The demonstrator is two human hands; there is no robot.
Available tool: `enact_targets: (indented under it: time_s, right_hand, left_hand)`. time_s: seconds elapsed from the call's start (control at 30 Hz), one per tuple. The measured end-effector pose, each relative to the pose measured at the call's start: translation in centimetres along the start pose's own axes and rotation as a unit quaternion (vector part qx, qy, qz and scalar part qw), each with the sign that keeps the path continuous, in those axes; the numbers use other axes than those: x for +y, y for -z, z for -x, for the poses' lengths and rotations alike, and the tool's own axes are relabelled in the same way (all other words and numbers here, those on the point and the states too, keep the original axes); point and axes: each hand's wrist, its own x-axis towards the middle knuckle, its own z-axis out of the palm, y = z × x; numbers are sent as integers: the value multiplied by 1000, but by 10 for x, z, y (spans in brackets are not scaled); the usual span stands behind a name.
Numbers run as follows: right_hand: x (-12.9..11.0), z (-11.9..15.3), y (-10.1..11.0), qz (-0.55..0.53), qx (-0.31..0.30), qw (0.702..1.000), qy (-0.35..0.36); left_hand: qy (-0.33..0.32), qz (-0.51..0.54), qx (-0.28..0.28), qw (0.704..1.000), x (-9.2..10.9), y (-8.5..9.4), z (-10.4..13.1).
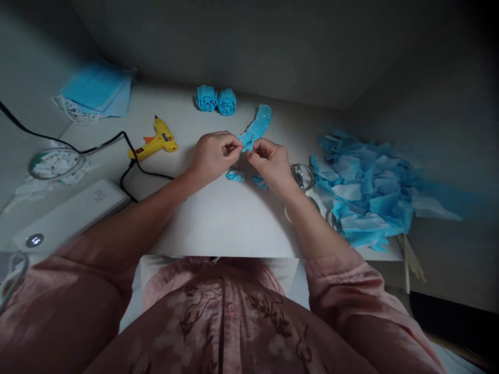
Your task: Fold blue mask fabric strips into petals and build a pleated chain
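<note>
Between my two hands is a curved blue strip of thin fabric [259, 124], its far end reaching away over the table. My left hand [216, 154] pinches the strip's near end between thumb and fingertips. Close beside it, my right hand [272, 162] pinches the same end from the right. Two small blue pieces lie just under the hands: one folded piece [235, 176] by my left hand and another piece [259, 182] partly covered by my right. Beyond the hands sit two blue fabric roses [206, 98], side by side.
A yellow glue gun [154, 141] with a black cord lies left. Blue face masks [97, 91] are stacked at the back left, near a dish of white scraps [54, 163] and a white power bank [74, 213]. Blue fabric pieces [366, 182] are heaped right, beside a round clear object [303, 176].
</note>
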Motion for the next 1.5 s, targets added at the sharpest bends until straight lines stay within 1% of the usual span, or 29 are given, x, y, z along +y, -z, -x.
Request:
enact_targets:
  time_s: [0.1,0.17,0.23,0.33,0.4,0.5,0.57,0.6,0.67,0.77,0.9,0.97,1.1,1.2,1.4,1.43,1.5]
  right_hand:
    - [1,0,0,-11,1,1000,-1]
    - [2,-1,0,-28,2,1000,-7]
    - [3,-1,1,-55,2,998,-20]
    - [1,-1,4,-96,1,995,-39]
    - [-1,-1,5,-114,-6,992,-49]
    - [-3,-1,5,-130,-24,989,-58]
    - [-3,0,6,-134,-35,989,-60]
    - [-3,0,6,-135,-41,988,-60]
    - [-3,0,6,-138,-52,987,-59]
    - [-2,1,5,-138,-63,987,-60]
    - [0,1,3,-127,-44,988,-73]
    - [0,1,2,-130,-44,988,-76]
    - [-2,1,3,-140,-55,986,-69]
    - [-2,1,4,-140,-51,987,-66]
    - [5,-2,3,-144,-32,987,-65]
    - [6,-2,3,-144,-22,987,-61]
    - [7,-2,2,-137,0,989,-55]
  left_hand:
    - [6,8,0,1000,-1,-1,0]
    - [17,34,3,999,-2,-2,1]
    - [42,78,12,996,-4,-2,1]
    - [97,146,16,984,-6,-2,-1]
    - [139,192,-1,972,-6,-1,-2]
    - [196,267,-61,942,-4,0,-2]
    - [219,301,-100,923,-2,1,-1]
    - [225,311,-107,917,-1,1,-1]
    - [227,317,-97,916,0,0,0]
    - [216,307,-75,924,2,0,0]
    - [201,298,-66,931,4,-2,0]
    - [202,315,-67,925,4,-2,1]
    - [220,363,-71,903,1,-3,1]
    - [223,379,-67,896,-2,-3,1]
    - [221,355,-70,906,-4,-4,0]
    - [220,353,-63,907,-5,-4,0]
    - [215,342,-23,915,-5,-4,-2]
